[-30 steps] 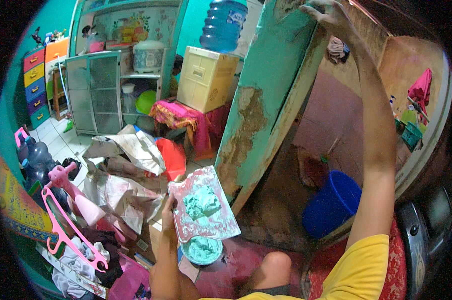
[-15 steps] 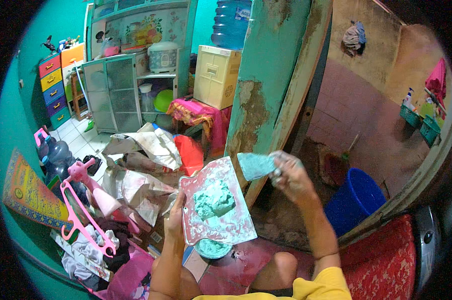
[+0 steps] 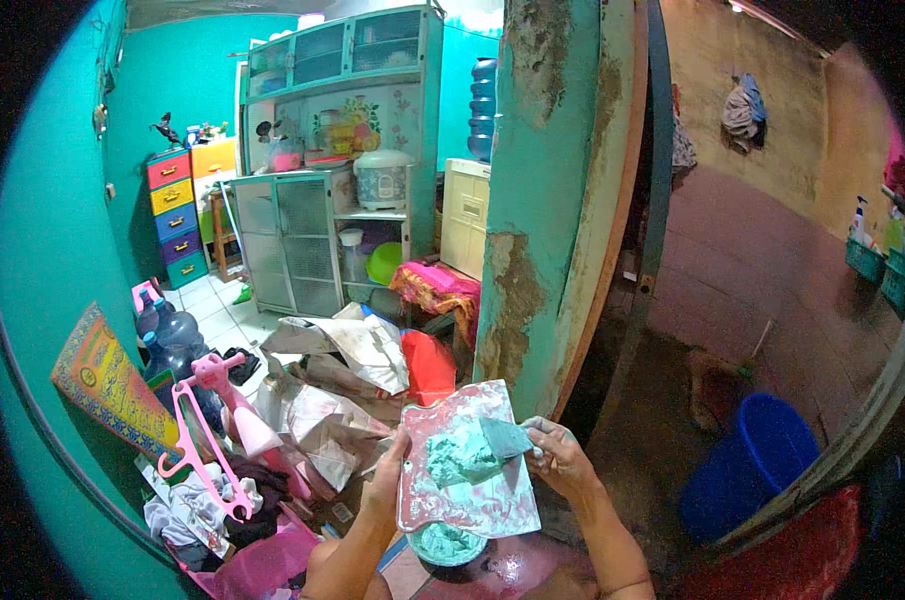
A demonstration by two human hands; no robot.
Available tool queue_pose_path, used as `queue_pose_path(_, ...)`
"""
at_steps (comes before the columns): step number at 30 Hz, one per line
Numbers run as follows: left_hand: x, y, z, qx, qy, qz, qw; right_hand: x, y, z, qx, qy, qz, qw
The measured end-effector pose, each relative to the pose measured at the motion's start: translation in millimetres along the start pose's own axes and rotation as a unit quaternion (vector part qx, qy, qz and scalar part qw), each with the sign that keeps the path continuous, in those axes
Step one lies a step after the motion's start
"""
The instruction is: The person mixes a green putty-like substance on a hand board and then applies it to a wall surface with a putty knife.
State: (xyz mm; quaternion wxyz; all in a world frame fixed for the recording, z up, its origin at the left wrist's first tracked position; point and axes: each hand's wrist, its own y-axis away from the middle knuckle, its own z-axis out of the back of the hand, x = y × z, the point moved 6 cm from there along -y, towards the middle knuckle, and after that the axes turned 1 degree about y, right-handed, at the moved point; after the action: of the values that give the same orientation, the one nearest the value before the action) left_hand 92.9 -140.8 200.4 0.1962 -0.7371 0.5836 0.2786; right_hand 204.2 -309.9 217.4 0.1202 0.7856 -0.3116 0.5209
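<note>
Board (image 3: pixel 517 508), lower centre of frame, is gripped at left edge by left hand (image 3: pixel 385 480); putty (image 3: pixel 456 458) is heaped mid-board. Scraper (image 3: pixel 504 438), laid over putty's right side, is held between fingers of right hand (image 3: pixel 564 460). Bowl (image 3: pixel 450 561) is partly hidden beneath board. Possible faults: putty may be spilled past edge if board is tilted; board, held from one side, may be twisted by hard scraping.

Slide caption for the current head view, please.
Left hand holds a board of turquoise paste; right hand holds a scraper.
</note>
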Motion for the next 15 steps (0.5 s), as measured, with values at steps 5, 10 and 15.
queue_pose_path(5,3.9,5.5,-3.6,0.006,0.021,0.012,1.0,10.4,18.4,0.0,-0.04,0.035,0.028,0.998)
queue_pose_path(10,-14.4,18.3,-31.3,0.049,0.011,-0.032,0.998,14.4,40.2,6.9,-0.072,0.149,0.044,0.985)
queue_pose_path(15,-12.6,1.5,-14.6,0.036,0.082,-0.011,0.996,6.0,45.5,14.9,-0.092,0.083,0.015,0.992)
